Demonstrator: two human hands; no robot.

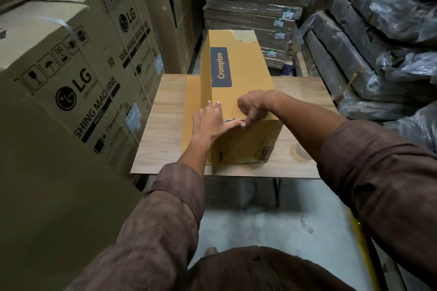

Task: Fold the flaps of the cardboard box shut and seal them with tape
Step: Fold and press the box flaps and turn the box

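Two hands meet at the near top edge of a long yellow-brown cardboard box (238, 92) that lies lengthwise on a pale wood-grain bench (163, 120), its near end facing the person. The left hand (211, 123) lies flat with straight fingers on the top panel near the left corner, thumb stretched along the edge, probably to hold the flap down and steady the box. The right hand (253, 107) has its grip closed, fingers curled and pinching at the same edge beside the left thumb; a thin shiny strip shows there, likely tape, though it is too small to tell for sure. Judging by this, the near end is being sealed.

On the bench to the right of the box lies a pale tape roll (301, 152), kept within reach.

Along its top the box carries a dark blue label (221, 66) reading "Crompton", and its near end has small printed marks low down. A patch of tape or torn paper shows at its far end.

Beyond stand large LG washing-machine cartons (78, 66) at left, and stacked flat packs (253, 7) behind.
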